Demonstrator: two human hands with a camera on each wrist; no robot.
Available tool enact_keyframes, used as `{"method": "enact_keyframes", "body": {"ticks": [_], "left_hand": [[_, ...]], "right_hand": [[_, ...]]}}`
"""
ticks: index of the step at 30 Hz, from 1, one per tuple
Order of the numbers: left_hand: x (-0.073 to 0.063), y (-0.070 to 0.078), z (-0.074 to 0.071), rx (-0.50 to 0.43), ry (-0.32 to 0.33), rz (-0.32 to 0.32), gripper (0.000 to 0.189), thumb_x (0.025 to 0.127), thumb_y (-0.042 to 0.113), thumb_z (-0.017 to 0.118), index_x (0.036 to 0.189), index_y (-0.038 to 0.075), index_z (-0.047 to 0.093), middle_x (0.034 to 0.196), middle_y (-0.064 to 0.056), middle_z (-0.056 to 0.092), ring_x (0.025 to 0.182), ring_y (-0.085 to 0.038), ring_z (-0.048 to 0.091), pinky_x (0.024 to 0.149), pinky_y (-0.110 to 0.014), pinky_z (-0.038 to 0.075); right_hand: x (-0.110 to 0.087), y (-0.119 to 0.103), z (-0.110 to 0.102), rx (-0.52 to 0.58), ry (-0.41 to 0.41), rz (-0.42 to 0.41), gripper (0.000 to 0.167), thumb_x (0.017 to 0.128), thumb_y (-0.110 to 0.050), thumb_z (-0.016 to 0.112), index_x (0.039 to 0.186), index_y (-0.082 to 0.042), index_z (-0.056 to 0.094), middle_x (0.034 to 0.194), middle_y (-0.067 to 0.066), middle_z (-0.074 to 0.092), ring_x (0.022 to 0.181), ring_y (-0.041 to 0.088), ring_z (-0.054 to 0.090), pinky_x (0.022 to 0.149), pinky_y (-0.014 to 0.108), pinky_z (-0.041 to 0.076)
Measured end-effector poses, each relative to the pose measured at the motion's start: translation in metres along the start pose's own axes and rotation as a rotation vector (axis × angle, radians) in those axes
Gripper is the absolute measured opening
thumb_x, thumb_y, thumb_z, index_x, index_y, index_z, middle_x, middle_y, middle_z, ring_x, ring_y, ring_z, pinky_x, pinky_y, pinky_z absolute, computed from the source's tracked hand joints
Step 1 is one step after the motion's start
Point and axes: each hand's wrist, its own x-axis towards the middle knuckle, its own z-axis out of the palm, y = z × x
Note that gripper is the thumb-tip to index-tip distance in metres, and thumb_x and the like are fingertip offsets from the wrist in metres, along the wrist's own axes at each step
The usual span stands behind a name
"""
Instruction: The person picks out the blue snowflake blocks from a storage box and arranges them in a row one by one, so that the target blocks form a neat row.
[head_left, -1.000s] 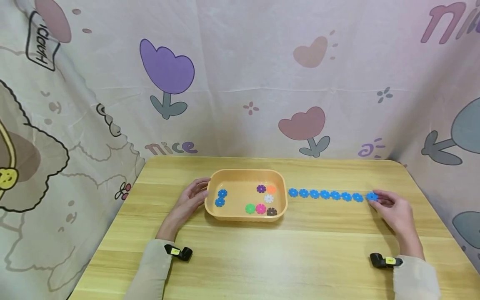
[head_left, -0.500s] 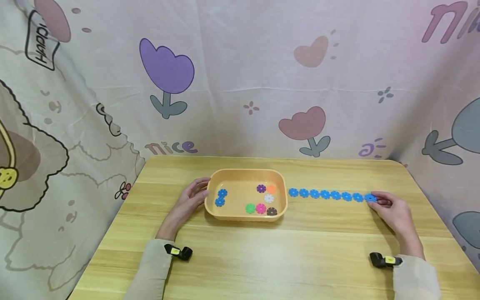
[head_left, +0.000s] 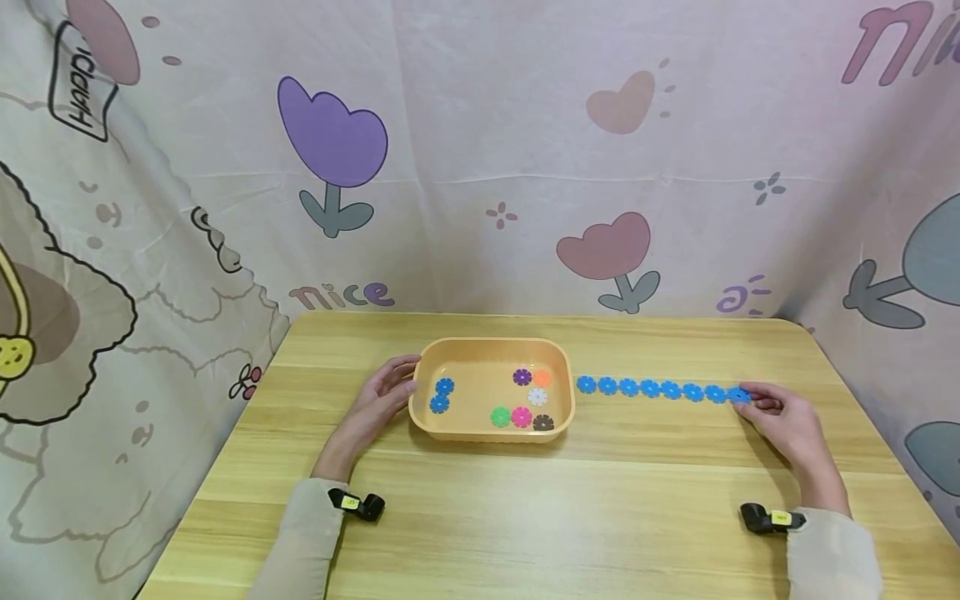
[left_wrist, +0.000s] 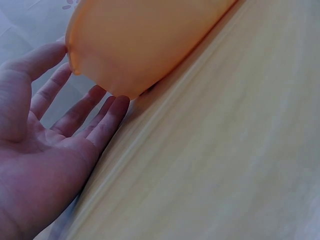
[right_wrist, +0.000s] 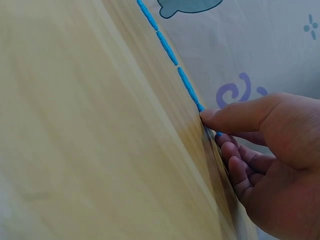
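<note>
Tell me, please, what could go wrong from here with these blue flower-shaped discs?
The right hand pinches the outermost blue flower-shaped disc; a sideways slip might disturb the row.

The left hand touches the orange tray; a push could slide it into the row's nearby end.

Tray point(head_left: 476, 379) at the left fingers point(left_wrist: 116, 115): smooth plastic, soft sheen, slightly translucent where they touch. Blue discs point(head_left: 650, 389) in line from the right fingers point(right_wrist: 237, 116): opaque plastic, smooth by the look. Desk point(head_left: 570, 517) beneath the fingers: wood grain, smooth, satin with pale glare. Cloth point(head_left: 465, 125) beyond the fingers: matt, printed, lightly creased. Sleeves point(head_left: 303, 533) back from the fingers: matt fabric. Wrist cameras point(head_left: 369, 507), behind the fingers too: black plastic.
</note>
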Motion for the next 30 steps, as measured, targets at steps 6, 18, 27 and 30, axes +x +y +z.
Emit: {"method": "enact_keyframes", "body": {"ticks": [6,18,27,30], "left_hand": [[0.000,0.001,0.000,0.004,0.001,-0.004,0.049,0.103,0.010,0.061,0.150,0.007,0.045,0.154,-0.017,0.044,0.138,-0.028,0.048,0.106,-0.035,0.050],[-0.001,0.000,0.000,0.017,0.015,-0.029,0.050,0.103,0.012,0.062,0.150,0.009,0.045,0.155,-0.016,0.044,0.138,-0.027,0.049,0.105,-0.035,0.051],[0.000,0.000,0.000,0.013,0.018,-0.028,0.050,0.103,0.013,0.063,0.150,0.009,0.046,0.155,-0.016,0.044,0.137,-0.027,0.049,0.105,-0.035,0.051],[0.000,0.000,0.000,0.015,0.016,-0.029,0.050,0.103,0.013,0.063,0.150,0.009,0.046,0.155,-0.016,0.044,0.137,-0.027,0.049,0.104,-0.035,0.051]], "right_hand": [[0.000,-0.001,0.000,0.001,-0.002,-0.005,0.044,0.099,-0.020,0.069,0.132,0.009,0.062,0.115,0.023,0.064,0.081,-0.007,0.048,0.066,0.007,0.044],[-0.004,-0.004,-0.004,0.047,0.047,0.004,0.043,0.097,-0.018,0.072,0.129,0.009,0.063,0.099,-0.001,0.066,0.078,-0.012,0.052,0.062,0.009,0.048],[-0.003,-0.028,-0.007,0.123,0.075,-0.078,0.042,0.099,-0.019,0.070,0.130,0.007,0.062,0.101,-0.011,0.064,0.087,-0.012,0.053,0.072,0.003,0.047],[-0.003,-0.040,-0.007,0.147,0.074,-0.104,0.042,0.099,-0.019,0.070,0.131,0.007,0.061,0.106,-0.005,0.065,0.090,-0.011,0.054,0.076,0.002,0.046]]}}
